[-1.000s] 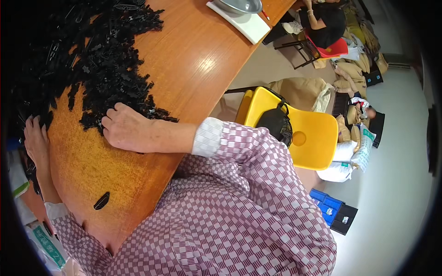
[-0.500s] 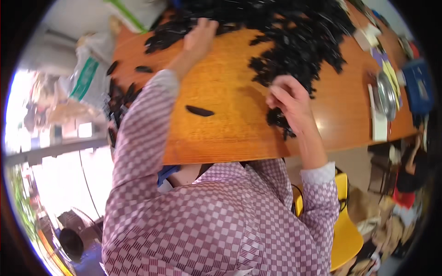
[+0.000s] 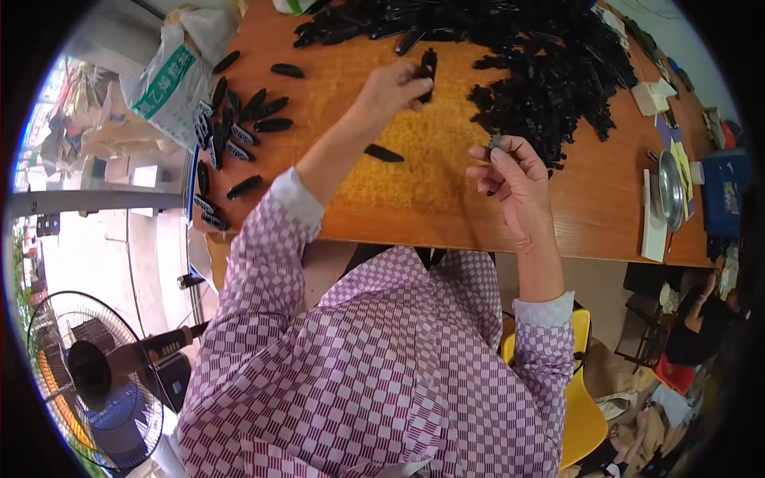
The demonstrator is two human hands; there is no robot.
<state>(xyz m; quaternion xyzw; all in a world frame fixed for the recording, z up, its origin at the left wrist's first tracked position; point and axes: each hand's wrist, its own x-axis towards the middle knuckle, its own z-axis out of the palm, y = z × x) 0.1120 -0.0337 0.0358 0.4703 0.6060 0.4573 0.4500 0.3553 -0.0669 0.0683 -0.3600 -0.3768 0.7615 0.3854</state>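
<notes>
My left hand (image 3: 386, 92), over the middle of the table, grips a long narrow black piece (image 3: 429, 75) with a hole or notch in it, held roughly upright. Close to the right-hand pile, my right hand (image 3: 519, 174) pinches a small dark part (image 3: 496, 142) between thumb and fingers; its exact kind is too small to make out. Between my forearms a single flat, pointed black piece (image 3: 384, 153) lies on the wooden table (image 3: 358, 227). A large heap of small black parts (image 3: 530, 99) spreads right of centre, and longer black pieces (image 3: 343, 25) are heaped at the far edge.
Several finished-looking black pieces (image 3: 255, 107) lie scattered at the left, beside a white and green sack (image 3: 163, 88). A round metal dish (image 3: 671, 190) and a white box (image 3: 653, 99) stand at the right. A fan (image 3: 92, 374) is at lower left, a yellow chair (image 3: 586, 422) at lower right.
My left hand has come back from the far heap toward the middle, now with a long black piece in it. My right hand now shows a small part in its pinch. The view has shifted.
</notes>
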